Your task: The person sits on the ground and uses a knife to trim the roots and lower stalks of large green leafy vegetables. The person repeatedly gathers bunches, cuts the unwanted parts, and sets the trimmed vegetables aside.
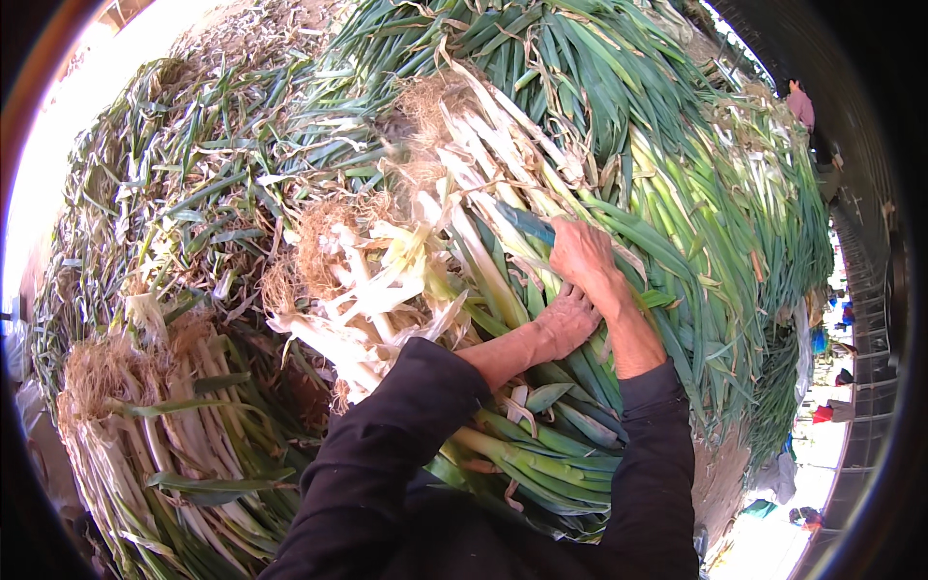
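Long green onions with white shanks and stringy roots lie heaped before me. My right hand (584,255) is closed on a blue-green flat strip (528,222), which points up and left over the onion stalks (494,168). I cannot tell whether it is a tool. Just below, my left hand (564,325) rests among the green leaves (580,384), its fingers partly under my right wrist. Whatever its palm holds is hidden. Beside my left forearm lie white onion shanks (362,304) with peeling skins and tangled brown roots (326,239).
Another onion bundle (174,435) lies at lower left, roots upward. Discarded leaves and skins (181,167) cover the ground at upper left. More onions with green tops (565,65) are piled at the back and along the right. A person (800,105) is at the far right.
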Demonstrator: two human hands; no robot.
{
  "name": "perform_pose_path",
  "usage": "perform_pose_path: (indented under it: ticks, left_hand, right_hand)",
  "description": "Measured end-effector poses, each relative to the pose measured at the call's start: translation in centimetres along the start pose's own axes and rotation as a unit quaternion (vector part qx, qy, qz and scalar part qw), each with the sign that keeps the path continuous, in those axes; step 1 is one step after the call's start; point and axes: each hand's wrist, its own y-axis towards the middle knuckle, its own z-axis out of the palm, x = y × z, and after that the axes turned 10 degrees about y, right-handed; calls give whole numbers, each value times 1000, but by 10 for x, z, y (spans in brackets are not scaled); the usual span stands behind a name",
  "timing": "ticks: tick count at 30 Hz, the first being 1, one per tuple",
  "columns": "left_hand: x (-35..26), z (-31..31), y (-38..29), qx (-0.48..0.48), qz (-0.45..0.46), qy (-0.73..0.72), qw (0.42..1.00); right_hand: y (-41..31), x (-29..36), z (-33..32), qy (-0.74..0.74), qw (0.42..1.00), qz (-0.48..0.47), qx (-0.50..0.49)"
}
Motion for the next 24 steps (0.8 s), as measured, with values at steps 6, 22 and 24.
perform_pose_path:
  ticks: [6,22,24]
  left_hand:
    - [3,10,10,9,-1,-51,999]
    - [-94,-109,-28,-57,154,94,982]
    - [-118,-125,-63,30,158,51,986]
  right_hand:
    - [-4,-9,0,-39,999,6,2]
    - [-215,-57,-93,-17,995,94,39]
    - [-231,-59,-89,9,994,88,58]
